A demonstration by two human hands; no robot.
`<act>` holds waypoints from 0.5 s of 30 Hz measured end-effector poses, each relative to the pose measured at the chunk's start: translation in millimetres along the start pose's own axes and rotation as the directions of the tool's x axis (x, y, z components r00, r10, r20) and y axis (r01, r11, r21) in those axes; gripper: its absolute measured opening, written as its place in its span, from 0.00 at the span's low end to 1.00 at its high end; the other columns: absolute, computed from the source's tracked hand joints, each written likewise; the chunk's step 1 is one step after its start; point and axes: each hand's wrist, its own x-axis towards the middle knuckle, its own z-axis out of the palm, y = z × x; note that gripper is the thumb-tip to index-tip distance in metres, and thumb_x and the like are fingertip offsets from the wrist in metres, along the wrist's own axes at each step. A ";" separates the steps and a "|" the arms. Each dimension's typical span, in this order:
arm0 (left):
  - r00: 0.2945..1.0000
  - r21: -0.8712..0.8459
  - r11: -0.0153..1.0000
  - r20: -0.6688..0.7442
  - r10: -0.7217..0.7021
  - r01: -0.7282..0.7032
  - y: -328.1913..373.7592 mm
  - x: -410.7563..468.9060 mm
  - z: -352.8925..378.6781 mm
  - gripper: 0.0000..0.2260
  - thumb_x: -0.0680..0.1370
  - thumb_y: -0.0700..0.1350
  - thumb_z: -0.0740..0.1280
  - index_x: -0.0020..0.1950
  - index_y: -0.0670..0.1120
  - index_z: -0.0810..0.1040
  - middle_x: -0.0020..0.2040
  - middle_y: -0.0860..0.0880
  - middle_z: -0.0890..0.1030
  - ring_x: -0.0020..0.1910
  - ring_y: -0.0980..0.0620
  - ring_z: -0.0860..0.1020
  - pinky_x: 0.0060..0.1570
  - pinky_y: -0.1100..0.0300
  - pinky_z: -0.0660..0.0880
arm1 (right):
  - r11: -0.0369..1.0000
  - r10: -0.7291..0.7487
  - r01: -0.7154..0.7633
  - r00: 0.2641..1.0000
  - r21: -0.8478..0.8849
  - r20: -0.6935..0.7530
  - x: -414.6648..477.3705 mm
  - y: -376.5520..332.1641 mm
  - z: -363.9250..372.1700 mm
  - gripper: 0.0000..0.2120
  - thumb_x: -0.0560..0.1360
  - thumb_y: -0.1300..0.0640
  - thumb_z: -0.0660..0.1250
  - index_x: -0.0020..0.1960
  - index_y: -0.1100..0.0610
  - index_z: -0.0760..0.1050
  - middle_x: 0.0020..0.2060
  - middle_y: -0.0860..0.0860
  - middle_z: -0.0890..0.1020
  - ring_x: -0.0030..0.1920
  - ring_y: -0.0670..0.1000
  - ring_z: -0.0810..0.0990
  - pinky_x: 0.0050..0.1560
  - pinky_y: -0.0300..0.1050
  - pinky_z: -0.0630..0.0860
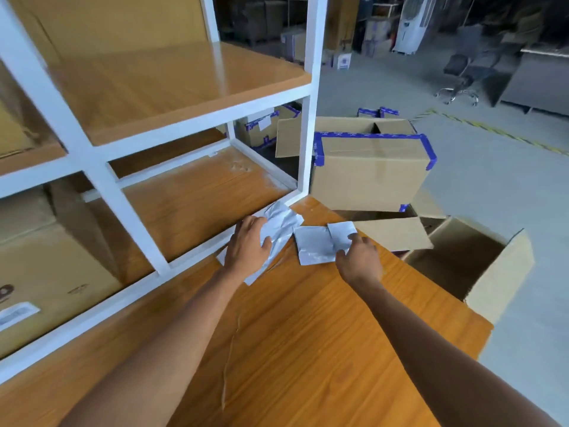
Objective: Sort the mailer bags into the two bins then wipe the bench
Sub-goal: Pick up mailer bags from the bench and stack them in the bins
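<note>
My hands are both out at the far corner of the surface (pixel 308 334), each already on a bag. My left hand (pixel 248 245) lies on the crumpled mailer bag (pixel 281 223) with its fingers bent into the wrinkles, bunching it rather than pressing it flat. My right hand (pixel 358 257) pinches the near right edge of the small mailer bag (pixel 314 245), thumb on top, and touches a second small mailer bag (pixel 340 232) that overlaps it.

What matters for the coming move: the bags lie straight ahead of me, while the open cardboard box (pixel 498 272) that I take for a bin stands on the floor off the right edge of the surface. A second open box (pixel 391 232) sits just behind that edge. My right hand is the nearer one to both, so the small bags have the shorter trip.

The crumpled bag is the long one, running diagonally from near left to far right, its far end touching the foot of the white shelf frame (pixel 308 118). All three bags are silvery grey, thin and limp. The small ones look flat and squarish
</note>
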 end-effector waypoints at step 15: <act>0.996 0.197 0.977 -0.038 -0.076 0.082 -25.6 9.6 69.5 0.24 0.72 0.50 0.71 0.67 0.45 0.74 0.57 0.42 0.76 0.57 0.40 0.74 0.52 0.46 0.75 | 0.827 -0.376 0.302 0.924 0.474 0.067 65.9 53.0 17.3 0.07 0.79 0.57 0.62 0.49 0.52 0.79 0.42 0.51 0.82 0.43 0.46 0.78 0.43 0.39 0.71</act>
